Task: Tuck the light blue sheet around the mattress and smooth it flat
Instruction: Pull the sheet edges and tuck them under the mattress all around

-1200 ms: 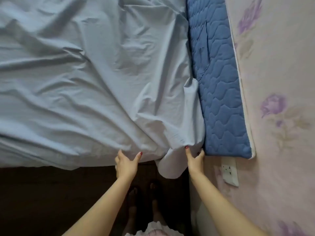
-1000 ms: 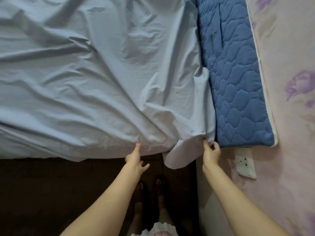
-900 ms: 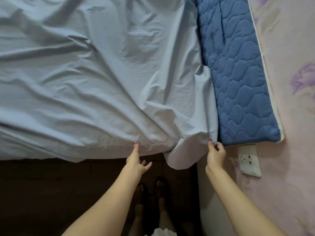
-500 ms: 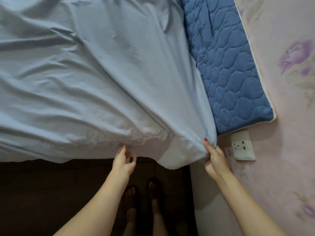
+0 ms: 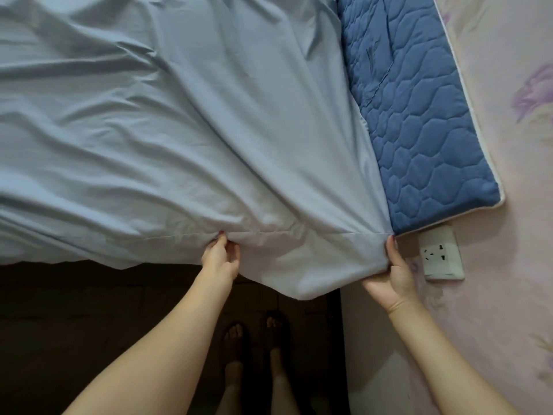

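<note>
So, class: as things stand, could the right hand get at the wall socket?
Probably yes. The right hand sits just beside the socket with only bare wall between them, but it grips the corner of the sheet and would have to let go first.

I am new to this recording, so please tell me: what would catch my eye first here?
The wrinkled light blue sheet fills most of the view, with its near edge pinched by the left hand and right hand. At the right, a strip of dark blue quilted mattress lies bare beside the floral wall.
</note>
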